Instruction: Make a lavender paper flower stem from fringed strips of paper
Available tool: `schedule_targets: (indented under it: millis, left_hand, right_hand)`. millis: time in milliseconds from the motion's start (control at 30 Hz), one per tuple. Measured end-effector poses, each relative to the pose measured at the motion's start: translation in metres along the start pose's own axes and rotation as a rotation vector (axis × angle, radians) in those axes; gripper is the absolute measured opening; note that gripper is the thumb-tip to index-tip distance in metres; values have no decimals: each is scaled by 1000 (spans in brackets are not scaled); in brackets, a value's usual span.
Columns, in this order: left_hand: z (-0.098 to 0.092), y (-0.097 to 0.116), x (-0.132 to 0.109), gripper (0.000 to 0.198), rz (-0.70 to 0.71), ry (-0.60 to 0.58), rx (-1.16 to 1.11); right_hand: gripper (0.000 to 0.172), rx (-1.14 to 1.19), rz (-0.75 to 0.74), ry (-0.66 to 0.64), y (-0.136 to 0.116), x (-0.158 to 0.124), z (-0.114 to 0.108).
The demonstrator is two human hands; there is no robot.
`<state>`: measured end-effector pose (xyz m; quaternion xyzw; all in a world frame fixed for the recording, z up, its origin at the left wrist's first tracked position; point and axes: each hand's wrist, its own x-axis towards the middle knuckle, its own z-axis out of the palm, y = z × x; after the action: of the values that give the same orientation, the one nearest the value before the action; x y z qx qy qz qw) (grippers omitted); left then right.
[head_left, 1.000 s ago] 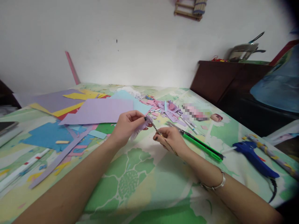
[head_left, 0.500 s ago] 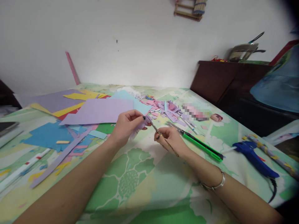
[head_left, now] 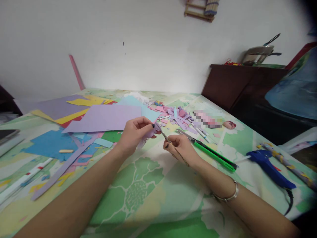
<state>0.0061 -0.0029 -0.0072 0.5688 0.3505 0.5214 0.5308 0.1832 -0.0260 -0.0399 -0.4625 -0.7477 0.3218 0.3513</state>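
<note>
My left hand (head_left: 135, 134) pinches a fringed strip of purple paper (head_left: 148, 135), whose cut fringe hangs down below the fingers. In my right hand (head_left: 182, 148) is a pair of scissors (head_left: 166, 136), its blades at the right edge of the strip. Part of the strip is hidden behind my left fingers, and the scissor handles are partly covered by my right hand. Just right of that hand lies a green utility knife (head_left: 214, 155). Behind my left hand rests a sheet of light purple paper (head_left: 106, 117).
A blue glue gun (head_left: 269, 168) and a decorated stick (head_left: 292, 165) lie at the right. Purple and pink paper scraps (head_left: 179, 117) are heaped further back. Blue foam or paper (head_left: 49, 143), a long purple strip (head_left: 64, 167) and a white stick (head_left: 27, 178) lie at the left.
Almost nothing differs. Both hands, the scissors and the purple strip stay in nearly the same place.
</note>
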Motion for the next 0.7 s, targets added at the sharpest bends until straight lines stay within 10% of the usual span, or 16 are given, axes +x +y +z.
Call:
schedule_targets:
  millis: [700]
  left_hand:
    - [1, 1, -1, 15, -1, 0, 41]
  right_hand:
    - [40, -78, 6, 37, -3, 2, -2]
